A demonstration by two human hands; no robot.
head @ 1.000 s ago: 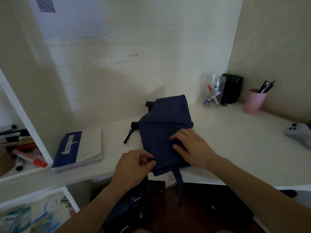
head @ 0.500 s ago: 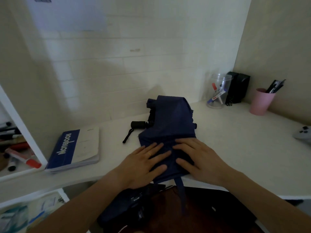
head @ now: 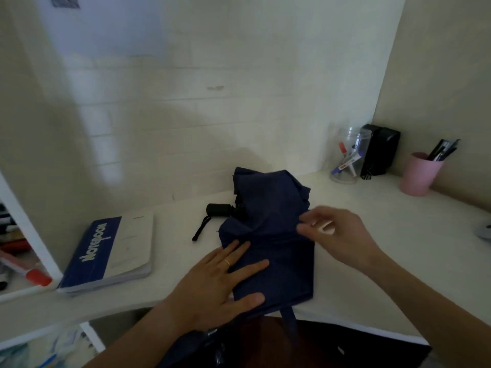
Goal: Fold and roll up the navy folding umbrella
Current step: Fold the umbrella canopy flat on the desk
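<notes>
The navy folding umbrella (head: 273, 224) lies flattened on the white desk (head: 385, 256), its black handle (head: 218, 209) and wrist cord pointing left. A navy strap (head: 289, 325) hangs off the desk's front edge. My left hand (head: 220, 285) lies flat on the near left part of the fabric, fingers spread, a ring on one finger. My right hand (head: 337, 235) is blurred at the fabric's right edge, fingers curled near a fold; whether it pinches the cloth is unclear.
A blue and white notebook (head: 111, 251) lies at the left. A clear jar of markers (head: 348, 158), a black box (head: 380, 150) and a pink cup of pens (head: 419, 173) stand at the back right. A shelf with markers (head: 16, 251) is far left.
My right hand has lifted off the near fabric and moved up to the umbrella's right edge. My left hand stays flat on the cloth, shifted slightly toward me.
</notes>
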